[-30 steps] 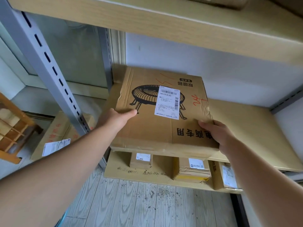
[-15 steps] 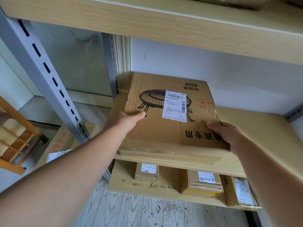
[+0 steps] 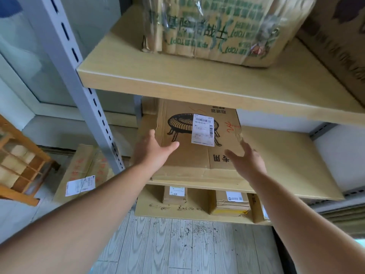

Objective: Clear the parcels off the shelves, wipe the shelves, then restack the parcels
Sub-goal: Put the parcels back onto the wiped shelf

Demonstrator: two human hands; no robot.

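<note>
A flat cardboard parcel (image 3: 197, 139) printed with a round, legged heater was seen lying on the middle shelf (image 3: 286, 155) of a metal rack, pushed to the left end beside the grey slotted upright (image 3: 85, 91). Both hands were held open and nothing was gripped: the left hand (image 3: 153, 153) was spread at the parcel's left edge, thumb lying over its top face, while the right hand (image 3: 247, 161) hovered at the right front corner, fingers straight; contact there could not be confirmed. The pose was judged to suit a parcel just set down in restacking, though a fresh lift could not be ruled out.

The parcel was laid on its broad face, presumably so that it would sit stable under the low shelf above. Its long axis appeared to run from the shelf's front edge towards the wall, with the printing and the white shipping label (image 3: 203, 129) turned upside down to the viewer. A larger green-printed box (image 3: 217, 30) was stored on the upper shelf (image 3: 158, 82), and smaller parcels (image 3: 230, 202) were kept on the bottom shelf.
</note>
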